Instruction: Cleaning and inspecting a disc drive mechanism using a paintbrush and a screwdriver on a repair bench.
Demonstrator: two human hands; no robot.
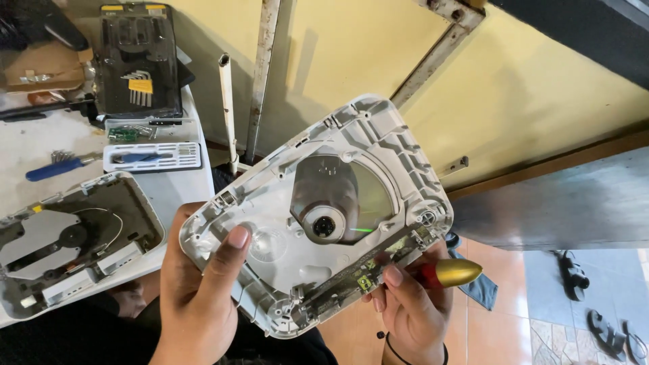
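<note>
Currently, a white plastic housing shell with a shiny disc mounted in its middle (318, 216) is held up, tilted, in the centre of the view, inner ribbed side facing the camera. It is gripped at its near-left corner by the left hand (199, 297), fingers closed around the edge, thumb pressed flat on the inner face. The near-right edge is supported by the right hand (409, 304), fingers curled shut around a screwdriver with a red handle and gold bullet-shaped cap (449, 274); the cap points right, the tip is hidden behind the shell. A small green circuit strip (365, 277) is seen along the shell's near edge, just beside the right fingertips. To the left, a second opened white housing half with a dark interior and thin wires (74, 243) is laid on the pale worktable (169, 192). Farther left, a blue-handled tool (51, 167), a white tray of bits (152, 157) and a black case with hex keys (138, 61) are set out. Dark sandals (595, 304) lie on the tiled floor at the near right.
</note>
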